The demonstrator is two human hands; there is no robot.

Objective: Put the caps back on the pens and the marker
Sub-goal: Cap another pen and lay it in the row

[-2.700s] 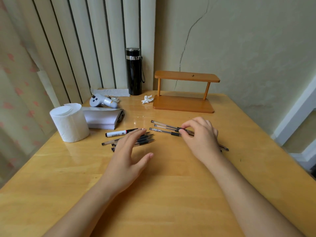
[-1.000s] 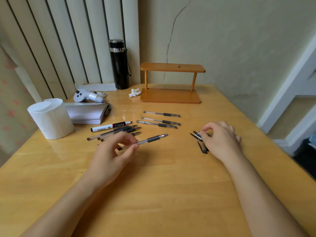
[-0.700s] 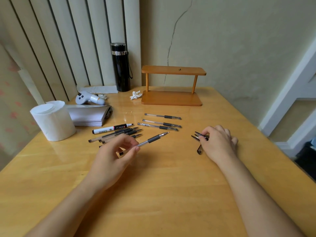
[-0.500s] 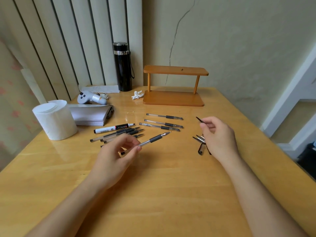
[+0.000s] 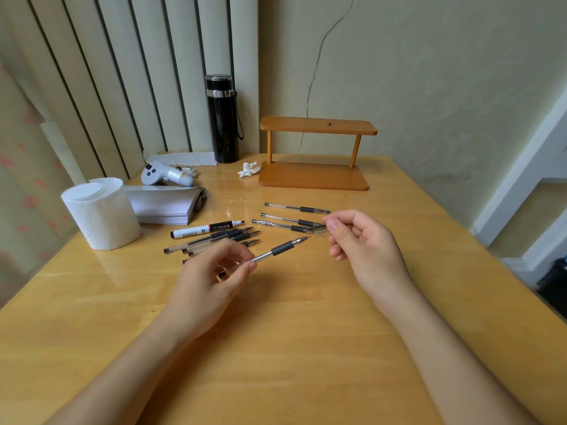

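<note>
A: Uncapped gel pen [image 5: 280, 248]?
B: Pinched in left hand [image 5: 211, 273] above tabletop [image 5: 276, 348], tip toward clear cap [image 5: 320, 232] pinched in right hand [image 5: 365, 243].
A: Writing?
B: Marker [image 5: 207, 229] beside the loose pens [image 5: 221, 237] has print, unreadable.

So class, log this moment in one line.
left hand: holds uncapped pen | right hand: holds clear cap | cap not yet on

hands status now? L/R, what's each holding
Left hand: closed on an uncapped pen, tip pointing right.
Right hand: pinching a clear pen cap near the tip, not on yet.
</note>
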